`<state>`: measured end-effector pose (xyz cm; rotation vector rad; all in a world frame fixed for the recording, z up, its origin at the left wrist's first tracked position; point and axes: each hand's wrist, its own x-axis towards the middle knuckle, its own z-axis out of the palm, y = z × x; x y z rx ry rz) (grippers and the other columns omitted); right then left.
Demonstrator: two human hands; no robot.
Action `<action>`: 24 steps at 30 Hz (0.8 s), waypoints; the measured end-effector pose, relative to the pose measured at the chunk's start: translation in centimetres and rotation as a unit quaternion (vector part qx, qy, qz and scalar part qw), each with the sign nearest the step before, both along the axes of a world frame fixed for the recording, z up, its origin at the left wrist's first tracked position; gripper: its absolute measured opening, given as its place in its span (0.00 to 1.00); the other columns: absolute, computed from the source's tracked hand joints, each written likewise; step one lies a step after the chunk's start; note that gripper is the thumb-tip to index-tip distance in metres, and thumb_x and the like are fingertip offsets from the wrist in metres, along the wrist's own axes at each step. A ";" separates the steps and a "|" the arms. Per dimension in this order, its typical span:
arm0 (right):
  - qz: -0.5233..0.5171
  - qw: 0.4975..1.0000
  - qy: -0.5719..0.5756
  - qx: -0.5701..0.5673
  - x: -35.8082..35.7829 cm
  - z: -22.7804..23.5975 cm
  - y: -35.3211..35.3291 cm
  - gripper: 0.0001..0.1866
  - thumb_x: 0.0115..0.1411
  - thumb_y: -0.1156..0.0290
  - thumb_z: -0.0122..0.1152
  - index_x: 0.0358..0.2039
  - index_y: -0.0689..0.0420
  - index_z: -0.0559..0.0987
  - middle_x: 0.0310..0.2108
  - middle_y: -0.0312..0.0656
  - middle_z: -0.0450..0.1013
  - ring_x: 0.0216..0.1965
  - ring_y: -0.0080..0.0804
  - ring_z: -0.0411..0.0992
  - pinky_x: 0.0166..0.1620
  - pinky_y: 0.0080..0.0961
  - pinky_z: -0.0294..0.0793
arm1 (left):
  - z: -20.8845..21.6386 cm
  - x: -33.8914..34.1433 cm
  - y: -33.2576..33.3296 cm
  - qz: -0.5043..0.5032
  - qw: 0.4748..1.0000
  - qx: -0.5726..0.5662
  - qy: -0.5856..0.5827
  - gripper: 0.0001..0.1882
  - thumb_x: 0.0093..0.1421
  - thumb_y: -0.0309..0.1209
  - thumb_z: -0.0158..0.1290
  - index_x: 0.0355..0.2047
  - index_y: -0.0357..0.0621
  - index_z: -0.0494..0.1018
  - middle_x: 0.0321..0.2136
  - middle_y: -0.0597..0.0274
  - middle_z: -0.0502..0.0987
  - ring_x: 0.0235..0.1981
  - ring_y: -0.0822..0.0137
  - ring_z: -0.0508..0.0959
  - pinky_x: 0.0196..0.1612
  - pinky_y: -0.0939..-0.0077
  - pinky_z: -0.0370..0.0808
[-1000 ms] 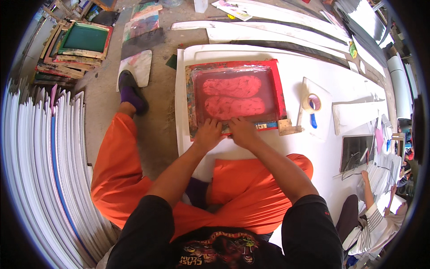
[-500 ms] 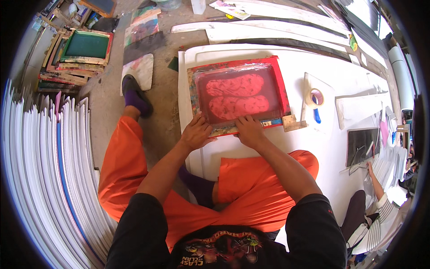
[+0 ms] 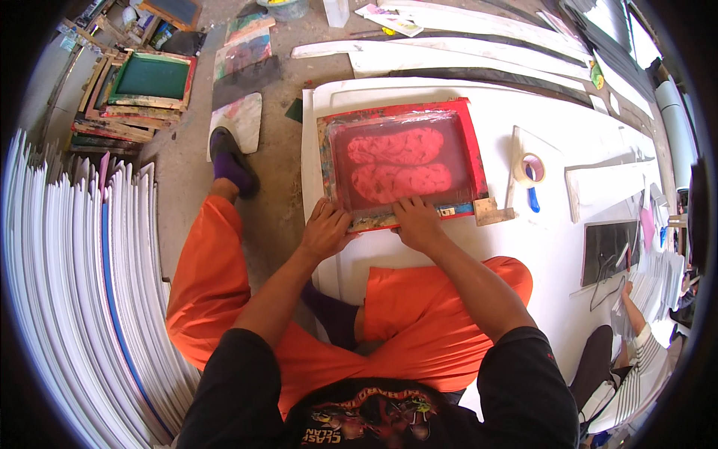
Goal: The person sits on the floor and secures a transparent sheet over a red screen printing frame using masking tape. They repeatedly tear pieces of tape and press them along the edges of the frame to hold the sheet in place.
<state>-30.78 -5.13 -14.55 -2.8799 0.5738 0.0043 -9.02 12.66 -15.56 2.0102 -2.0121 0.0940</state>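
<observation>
A screen-printing frame [image 3: 478,153] with red and paint-stained wooden bars lies on a large white sheet [image 3: 449,247] in front of me. Its dark red mesh shows two pink sole-shaped areas [image 3: 400,165] side by side. My left hand [image 3: 327,228] grips the frame's near left corner, fingers curled over the bar. To the right of it, my right hand [image 3: 416,222] holds the middle of the same near bar, fingertips on top and thumb at the outer side. Beyond that hand, a small wooden block [image 3: 493,212] sits at the near right corner.
A tape roll [image 3: 529,170] and a blue-handled tool [image 3: 533,199] lie on the right. Stacked white sheets [image 3: 60,299] stand at the left, with piled screen frames [image 3: 153,78] farther back. A co-worker's hand [image 3: 627,287] is near a dark panel [image 3: 604,251].
The whole view has shifted slightly down and right. Both my hands keep their hold on the near bar. The co-worker's hand at the right has moved a little.
</observation>
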 end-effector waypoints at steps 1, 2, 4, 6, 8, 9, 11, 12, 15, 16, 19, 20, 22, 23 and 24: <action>0.001 1.000 0.005 0.008 0.1 0.3 0.0 0.28 0.56 0.54 0.74 0.53 0.56 0.79 0.52 0.41 0.74 0.56 0.42 0.71 0.52 0.46 0.76 | 0.3 0.1 -0.2 0.001 1.000 0.004 -0.001 0.24 0.51 0.53 0.70 0.39 0.49 0.80 0.38 0.64 0.79 0.54 0.58 0.75 0.75 0.47 0.55; 0.001 1.000 0.010 0.015 0.2 0.6 -0.1 0.28 0.58 0.53 0.72 0.53 0.57 0.79 0.52 0.41 0.74 0.56 0.43 0.71 0.53 0.46 0.76 | 0.4 0.4 -0.3 -0.001 1.000 -0.005 0.001 0.25 0.51 0.54 0.69 0.38 0.49 0.80 0.39 0.64 0.79 0.54 0.58 0.75 0.75 0.46 0.55; 0.004 0.999 0.025 0.040 0.9 1.5 -0.1 0.28 0.60 0.52 0.70 0.54 0.56 0.79 0.53 0.43 0.74 0.57 0.44 0.71 0.54 0.46 0.75 | 0.5 1.1 -0.5 -0.002 1.000 -0.021 0.005 0.28 0.51 0.58 0.68 0.36 0.48 0.81 0.41 0.64 0.78 0.55 0.57 0.74 0.74 0.45 0.56; 0.004 0.996 0.047 0.071 1.9 2.0 -0.3 0.27 0.63 0.50 0.66 0.55 0.55 0.79 0.54 0.45 0.74 0.57 0.45 0.71 0.55 0.47 0.75 | 0.2 1.5 -0.9 -0.025 0.999 -0.029 0.005 0.29 0.50 0.60 0.67 0.34 0.47 0.81 0.41 0.65 0.78 0.55 0.57 0.74 0.74 0.44 0.56; -0.029 0.996 -0.031 0.079 4.0 0.6 -0.8 0.27 0.65 0.48 0.63 0.57 0.52 0.79 0.56 0.46 0.74 0.59 0.45 0.71 0.56 0.48 0.74 | -0.2 1.6 -1.3 -0.038 0.998 -0.050 0.006 0.28 0.49 0.60 0.68 0.31 0.47 0.81 0.40 0.65 0.79 0.55 0.57 0.74 0.73 0.43 0.57; -0.046 0.993 -0.070 0.084 5.5 -0.3 -1.1 0.28 0.65 0.47 0.62 0.59 0.51 0.78 0.57 0.46 0.74 0.60 0.46 0.70 0.57 0.48 0.73 | -0.6 1.5 -1.3 -0.039 0.997 -0.065 0.007 0.27 0.48 0.59 0.69 0.30 0.47 0.81 0.40 0.66 0.79 0.54 0.57 0.75 0.71 0.43 0.59; -0.025 0.992 -0.118 0.024 9.7 -1.1 -2.5 0.25 0.67 0.48 0.60 0.60 0.47 0.79 0.54 0.46 0.74 0.58 0.47 0.71 0.55 0.50 0.73 | -1.1 1.6 -1.5 -0.051 0.996 -0.078 0.011 0.26 0.46 0.57 0.70 0.28 0.46 0.81 0.38 0.65 0.79 0.53 0.56 0.75 0.69 0.43 0.63; -0.015 0.990 -0.140 -0.005 11.7 -1.6 -3.4 0.25 0.68 0.49 0.59 0.61 0.45 0.79 0.53 0.47 0.74 0.56 0.47 0.71 0.54 0.51 0.73 | -1.2 1.8 -1.5 -0.059 0.995 -0.075 0.016 0.26 0.46 0.57 0.70 0.27 0.46 0.80 0.37 0.65 0.78 0.52 0.56 0.75 0.68 0.44 0.65; -0.027 0.998 -0.019 -0.049 17.0 -2.2 -6.8 0.26 0.70 0.47 0.56 0.67 0.35 0.75 0.56 0.47 0.74 0.59 0.49 0.71 0.55 0.55 0.73 | -1.3 2.0 -1.5 -0.077 0.995 -0.065 0.019 0.26 0.44 0.57 0.69 0.25 0.46 0.80 0.35 0.66 0.77 0.48 0.57 0.75 0.68 0.48 0.67; -0.026 0.997 -0.001 -0.071 17.9 -2.3 -7.6 0.26 0.71 0.46 0.54 0.68 0.31 0.73 0.56 0.48 0.74 0.60 0.50 0.70 0.55 0.56 0.72 | -1.3 2.1 -1.7 -0.083 0.994 -0.063 0.018 0.26 0.44 0.57 0.68 0.25 0.46 0.81 0.34 0.66 0.77 0.47 0.58 0.75 0.68 0.50 0.68; -0.025 0.994 0.061 -0.083 19.4 -2.0 -9.1 0.25 0.73 0.43 0.49 0.69 0.20 0.71 0.57 0.50 0.75 0.62 0.52 0.70 0.57 0.59 0.72 | -1.5 1.9 -1.8 -0.077 0.994 -0.078 0.025 0.25 0.44 0.57 0.68 0.23 0.46 0.80 0.33 0.66 0.76 0.47 0.58 0.75 0.68 0.51 0.68; -0.030 0.994 0.091 -0.055 19.5 -1.7 -9.6 0.25 0.73 0.41 0.47 0.69 0.18 0.71 0.57 0.50 0.76 0.62 0.52 0.70 0.58 0.60 0.71 | -1.6 1.9 -1.8 -0.073 0.994 -0.078 0.028 0.25 0.45 0.57 0.67 0.22 0.46 0.80 0.32 0.66 0.76 0.47 0.57 0.75 0.68 0.50 0.69; -0.038 0.991 0.120 -0.039 19.2 -1.2 -10.3 0.24 0.74 0.40 0.44 0.68 0.17 0.70 0.57 0.50 0.77 0.62 0.52 0.70 0.59 0.59 0.70 | -1.8 2.0 -1.7 -0.070 0.993 -0.083 0.034 0.25 0.45 0.57 0.67 0.22 0.45 0.80 0.32 0.66 0.76 0.47 0.56 0.75 0.67 0.50 0.70; -0.043 0.991 0.118 -0.051 19.0 -1.2 -10.8 0.24 0.75 0.40 0.42 0.69 0.18 0.70 0.57 0.48 0.77 0.62 0.51 0.71 0.59 0.56 0.70 | -1.9 2.0 -1.6 -0.069 0.993 -0.086 0.038 0.26 0.45 0.57 0.67 0.22 0.45 0.80 0.32 0.66 0.76 0.47 0.56 0.75 0.67 0.50 0.70; -0.049 0.990 0.115 -0.064 18.7 -0.9 -11.0 0.24 0.76 0.40 0.40 0.69 0.19 0.70 0.57 0.47 0.78 0.61 0.50 0.71 0.59 0.54 0.70 | -1.8 2.1 -1.7 -0.071 0.993 -0.088 0.041 0.26 0.45 0.57 0.68 0.23 0.45 0.79 0.32 0.66 0.75 0.47 0.55 0.75 0.65 0.49 0.71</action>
